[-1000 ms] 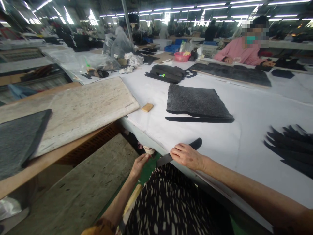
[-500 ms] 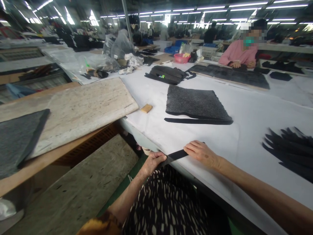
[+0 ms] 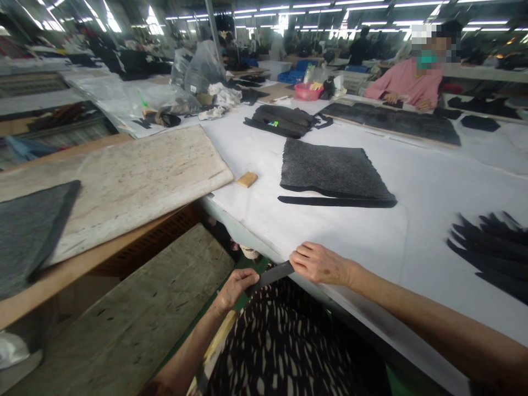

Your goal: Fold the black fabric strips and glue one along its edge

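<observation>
A dark strip [image 3: 275, 273] is stretched between my two hands at the near edge of the white table [image 3: 256, 212]. My left hand [image 3: 238, 283] pinches its left end, out past the edge and over my patterned clothing. The fingers of my right hand [image 3: 315, 263] are closed on the other end, at the table's edge. Beyond them lies a dark grey fabric piece [image 3: 330, 169], with a narrow black strip [image 3: 336, 202] along its near side. A small yellowish block [image 3: 247, 179] rests to the left of the fabric.
A pale padded board [image 3: 152, 181] with grey fabric [image 3: 33, 231] on it stands at left. Black pieces [image 3: 490, 247] lie at far right. Farther back are a dark bundle [image 3: 282, 121], a pink basket [image 3: 308, 92], plastic bags [image 3: 204, 69] and a person in pink [image 3: 408, 82].
Both my hands have moved left and slightly nearer to me with the strip, which now hangs more beyond the table's edge. The view has shifted slightly.
</observation>
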A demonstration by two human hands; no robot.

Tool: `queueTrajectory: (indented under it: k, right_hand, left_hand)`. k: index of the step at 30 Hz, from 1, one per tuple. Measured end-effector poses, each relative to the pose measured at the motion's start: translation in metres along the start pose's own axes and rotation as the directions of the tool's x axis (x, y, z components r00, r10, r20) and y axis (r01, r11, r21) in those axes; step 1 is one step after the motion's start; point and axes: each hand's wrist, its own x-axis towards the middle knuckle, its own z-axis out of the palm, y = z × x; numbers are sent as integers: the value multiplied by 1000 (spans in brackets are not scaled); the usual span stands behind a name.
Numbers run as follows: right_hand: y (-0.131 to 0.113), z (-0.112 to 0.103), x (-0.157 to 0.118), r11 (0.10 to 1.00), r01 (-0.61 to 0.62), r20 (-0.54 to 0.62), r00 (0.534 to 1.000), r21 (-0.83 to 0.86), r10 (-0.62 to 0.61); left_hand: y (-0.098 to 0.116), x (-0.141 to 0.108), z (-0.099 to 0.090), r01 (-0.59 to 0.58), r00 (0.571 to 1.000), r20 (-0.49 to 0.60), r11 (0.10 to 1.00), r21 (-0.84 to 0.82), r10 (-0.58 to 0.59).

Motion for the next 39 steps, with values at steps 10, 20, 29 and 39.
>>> queueTrajectory:
  k: [10, 20, 29, 39]
  right_hand:
    - [3, 0, -24, 991, -132, -4, 991, -13, 132]
    - [-7, 2, -2, 999, -39, 32, 999, 23, 39]
    - [-4, -2, -18, 992, -130, -1, 992, -6, 130]
    - [-8, -8, -31, 954, -299, 66, 952, -18, 299]
  left_hand:
    - [5, -17, -4, 4, 1000, -20, 999, 52, -3]
    - [-14, -12, -15, 10, 997, -78, 992, 124, -1]
    - [-17, -29, -30, 16, 998, -62, 981, 192, -4]
    - [0, -49, -30, 22, 998, -57, 991, 135, -14]
